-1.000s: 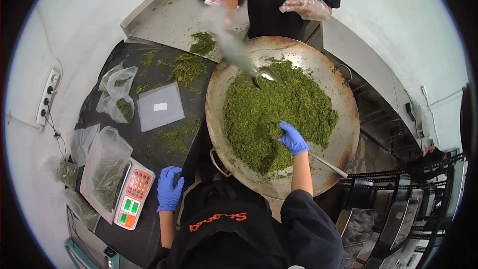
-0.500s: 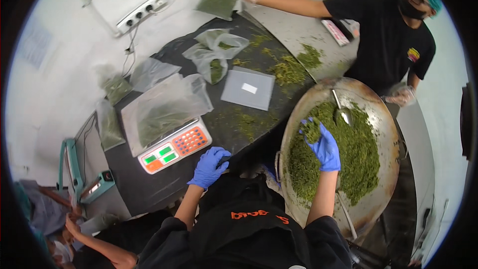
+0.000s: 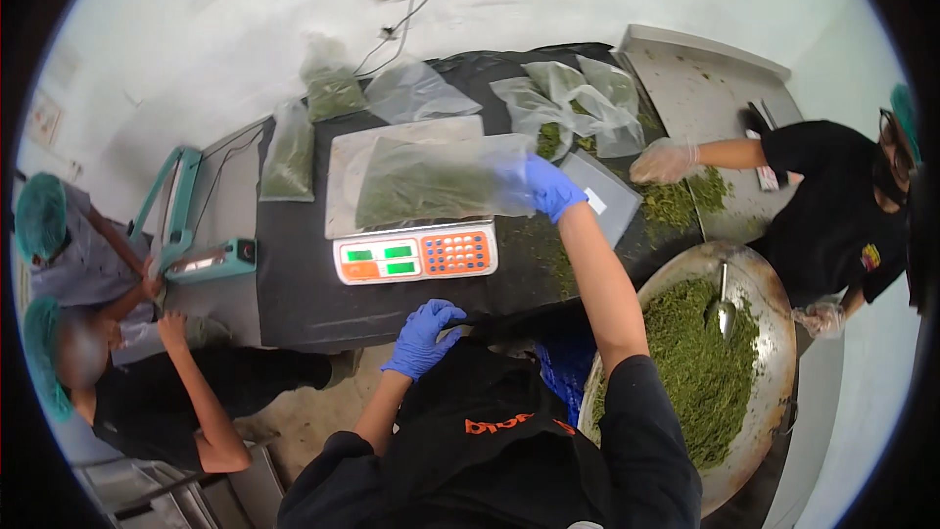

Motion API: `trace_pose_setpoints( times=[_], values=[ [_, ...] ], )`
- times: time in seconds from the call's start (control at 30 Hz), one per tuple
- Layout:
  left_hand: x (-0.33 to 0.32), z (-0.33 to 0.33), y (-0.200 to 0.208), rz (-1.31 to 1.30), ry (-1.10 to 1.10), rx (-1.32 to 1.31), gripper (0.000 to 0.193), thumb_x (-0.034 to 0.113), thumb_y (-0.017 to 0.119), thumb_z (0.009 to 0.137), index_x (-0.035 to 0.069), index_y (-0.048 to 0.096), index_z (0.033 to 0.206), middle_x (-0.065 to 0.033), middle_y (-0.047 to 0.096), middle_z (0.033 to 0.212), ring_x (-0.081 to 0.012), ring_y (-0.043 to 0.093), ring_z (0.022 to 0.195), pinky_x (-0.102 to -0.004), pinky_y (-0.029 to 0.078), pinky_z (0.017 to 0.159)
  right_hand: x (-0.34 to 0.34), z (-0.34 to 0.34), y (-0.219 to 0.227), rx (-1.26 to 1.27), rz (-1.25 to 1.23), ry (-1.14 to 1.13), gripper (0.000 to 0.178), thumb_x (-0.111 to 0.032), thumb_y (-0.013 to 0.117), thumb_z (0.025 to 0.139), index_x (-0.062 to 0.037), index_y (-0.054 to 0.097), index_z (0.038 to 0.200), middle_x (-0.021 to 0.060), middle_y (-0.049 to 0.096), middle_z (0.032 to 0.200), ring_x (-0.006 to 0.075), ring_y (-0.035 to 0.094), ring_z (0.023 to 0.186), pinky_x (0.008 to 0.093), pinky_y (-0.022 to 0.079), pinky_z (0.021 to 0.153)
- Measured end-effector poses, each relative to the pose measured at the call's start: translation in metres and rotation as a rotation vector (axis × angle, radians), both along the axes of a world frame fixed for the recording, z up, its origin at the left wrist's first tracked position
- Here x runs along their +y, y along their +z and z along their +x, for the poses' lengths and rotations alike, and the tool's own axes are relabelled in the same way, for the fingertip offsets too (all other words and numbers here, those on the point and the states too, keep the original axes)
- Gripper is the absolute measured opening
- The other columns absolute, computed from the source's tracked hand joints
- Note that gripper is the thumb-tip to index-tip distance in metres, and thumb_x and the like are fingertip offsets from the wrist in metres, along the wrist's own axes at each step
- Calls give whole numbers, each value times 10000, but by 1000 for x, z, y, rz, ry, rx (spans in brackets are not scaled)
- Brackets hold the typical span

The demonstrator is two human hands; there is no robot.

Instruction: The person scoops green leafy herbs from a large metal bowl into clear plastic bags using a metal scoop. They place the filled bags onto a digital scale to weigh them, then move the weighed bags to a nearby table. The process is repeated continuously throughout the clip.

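My right hand, in a blue glove, reaches to the mouth of a clear plastic bag. Its fingertips look blurred through the plastic, so what they hold is hidden. The bag lies on a digital scale with a white and orange panel and lit green displays; chopped green leaves fill its lower part. My left hand, also blue-gloved, rests near the table edge in front of the scale, loosely curled with thumb and finger apart, holding nothing. To the right, a wide metal pan holds a heap of chopped green leaves with a metal scoop.
Filled bags stand left of the scale, and more bags lie behind my right hand. A teal bag sealer sits at the left. A co-worker's gloved hand is over the table's right; two people work at the lower left.
My right hand has left the pan, where it held a pinch of green leaves, and reached the bag on the scale. The co-worker's bag has come down to the table. My view has turned left.
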State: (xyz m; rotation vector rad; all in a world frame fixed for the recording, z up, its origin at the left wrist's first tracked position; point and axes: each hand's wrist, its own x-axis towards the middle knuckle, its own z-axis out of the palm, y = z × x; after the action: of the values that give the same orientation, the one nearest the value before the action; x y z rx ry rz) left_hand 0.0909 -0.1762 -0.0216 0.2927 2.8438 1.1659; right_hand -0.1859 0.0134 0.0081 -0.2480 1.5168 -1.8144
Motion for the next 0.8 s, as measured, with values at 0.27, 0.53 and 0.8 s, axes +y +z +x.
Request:
trace_pose_setpoints(
  times=[0.27,0.53,0.8],
  values=[
    [-12,11,-9,10,70,-1,255,198,624,777,149,559,1019,-66,523,1012,-270,521,977,-384,415,823,21,6,10,-197,-150,-132,280,-49,491,883,12,531,1153,95,605,1069,188,607,940,309,512,812],
    [-9,1,-9,-28,18,-7,252,207,616,786,151,550,1023,-54,519,997,-250,521,964,-364,414,822,45,4,17,-182,-75,-183,304,-63,514,889,4,490,1184,81,585,1084,165,611,886,285,549,695],
    [-12,-1,-17,-9,28,24,254,208,618,766,158,543,1003,-49,511,977,-257,522,942,-379,427,799,41,8,34,-172,-51,-196,307,-76,528,884,-8,501,1182,71,584,1088,142,611,867,264,547,674]
  ],
)
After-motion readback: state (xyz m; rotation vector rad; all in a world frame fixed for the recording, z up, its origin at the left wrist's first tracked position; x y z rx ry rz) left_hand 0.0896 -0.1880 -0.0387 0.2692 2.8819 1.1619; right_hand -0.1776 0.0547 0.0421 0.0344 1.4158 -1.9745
